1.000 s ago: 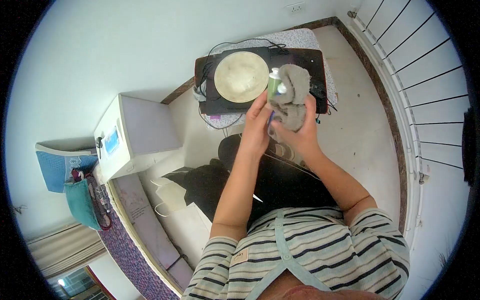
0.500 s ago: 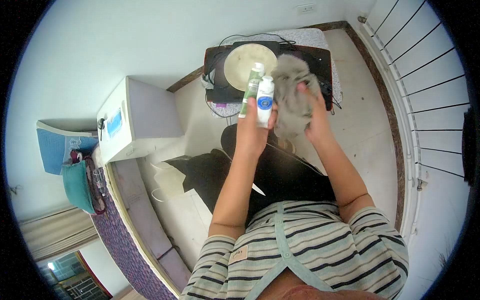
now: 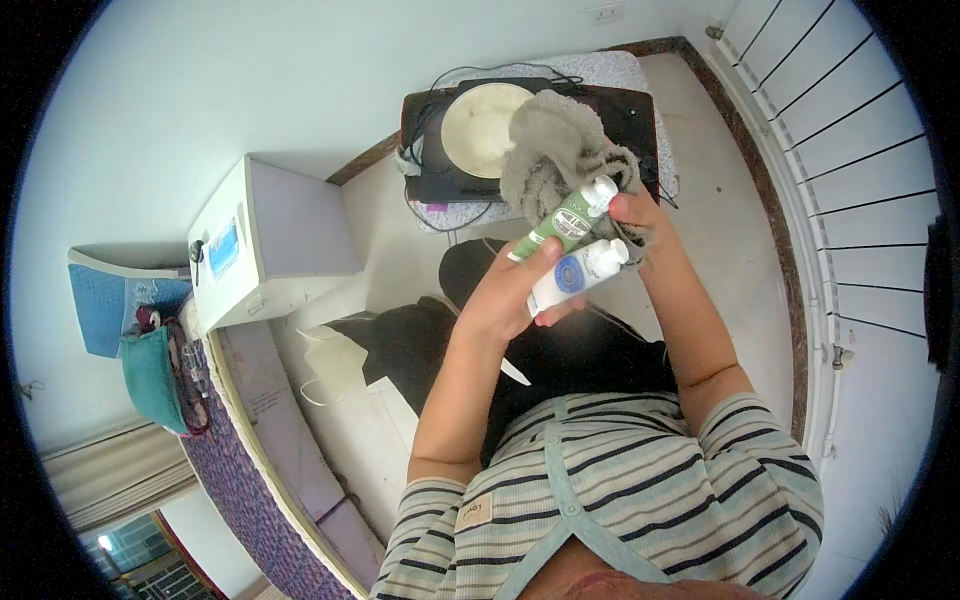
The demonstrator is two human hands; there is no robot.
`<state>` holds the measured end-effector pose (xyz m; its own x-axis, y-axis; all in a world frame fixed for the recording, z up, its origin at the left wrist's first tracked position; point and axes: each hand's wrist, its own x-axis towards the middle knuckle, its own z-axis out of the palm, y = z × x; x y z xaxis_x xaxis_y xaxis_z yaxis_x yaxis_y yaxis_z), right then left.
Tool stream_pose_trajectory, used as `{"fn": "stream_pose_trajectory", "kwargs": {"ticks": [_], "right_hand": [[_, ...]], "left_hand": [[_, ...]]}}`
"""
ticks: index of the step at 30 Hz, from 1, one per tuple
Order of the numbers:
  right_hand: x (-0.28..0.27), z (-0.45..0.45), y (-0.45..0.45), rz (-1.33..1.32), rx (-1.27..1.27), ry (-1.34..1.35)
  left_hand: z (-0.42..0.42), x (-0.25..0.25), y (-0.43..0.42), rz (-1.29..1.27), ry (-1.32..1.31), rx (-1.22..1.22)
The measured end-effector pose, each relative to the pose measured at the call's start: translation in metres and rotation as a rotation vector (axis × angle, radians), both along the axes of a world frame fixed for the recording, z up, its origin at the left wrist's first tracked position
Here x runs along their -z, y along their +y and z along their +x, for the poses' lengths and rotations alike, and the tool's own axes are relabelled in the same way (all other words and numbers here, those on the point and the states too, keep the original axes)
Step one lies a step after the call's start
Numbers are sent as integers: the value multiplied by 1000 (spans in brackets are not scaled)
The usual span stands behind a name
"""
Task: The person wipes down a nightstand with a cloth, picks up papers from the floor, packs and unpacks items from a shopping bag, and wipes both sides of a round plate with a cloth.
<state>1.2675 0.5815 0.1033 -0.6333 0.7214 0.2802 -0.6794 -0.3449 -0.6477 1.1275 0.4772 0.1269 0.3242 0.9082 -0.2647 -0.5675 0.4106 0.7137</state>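
Note:
My left hand (image 3: 505, 295) is closed around two squeeze tubes side by side. One is a green tube (image 3: 562, 224) with a white cap, the other a white tube (image 3: 574, 277) with a blue round emblem. Both point up and to the right, caps outward. In my right hand (image 3: 638, 212) is a grey fluffy cloth (image 3: 560, 140), bunched up and hanging loosely to the left. The cloth lies right behind the tubes' caps; whether it touches them I cannot tell. Some of my right fingers are hidden by the cloth.
Beyond my hands a round cream bowl (image 3: 482, 128) stands on a low black table (image 3: 445, 185) with dark cables. To the left is a white cabinet (image 3: 300, 215) beside a bed with a purple cover (image 3: 245, 490). A white rail with bars (image 3: 790, 150) runs along the right.
The two tubes have turned from upright to tilted right, and my left hand moved slightly down. The cloth has swung left and now gathers behind the tubes, partly covering the bowl's edge.

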Motion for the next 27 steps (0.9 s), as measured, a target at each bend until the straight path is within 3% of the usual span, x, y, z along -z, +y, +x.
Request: {"fn": "stream_pose_trajectory", "kwargs": {"ticks": [8,11,12,14,15,16,18,20,22,23,24,25,26,27], "right_hand": [[-7,-5,-11,-149,189,-203],[-1,3,-7,257,697,-812],[-3,5,-6,255,692,-812],[-13,13,-4,59,649,-540],[-18,16,-2,244,696,-602],[-24,19,-6,242,701,-609],[-45,19,-21,1253,667,-936],[-40,0,-41,1521,480,-875],[-19,-4,-47,1491,525,-930],[-10,-5,-48,1468,556,-969],[-5,-5,-45,1465,554,-975],[1,-5,-38,1274,622,-1052],[4,-6,-35,1082,685,-1118],[6,-8,-38,1076,696,-1100]], "left_hand": [[-3,2,-5,-17,59,-113],[-10,2,-7,6,186,-164],[-11,2,-7,3,187,-168],[-11,0,-6,18,299,-209],[-16,3,-7,12,343,-150],[-14,6,-8,10,338,-143],[-7,6,-13,92,640,-260],[-22,99,-39,326,770,-267],[-14,72,-40,391,920,-284],[-12,63,-40,394,916,-277],[-9,56,-41,224,757,-166],[-7,53,-45,52,596,-58],[-5,54,-48,47,596,-57],[-4,56,-50,52,698,-84]]}}
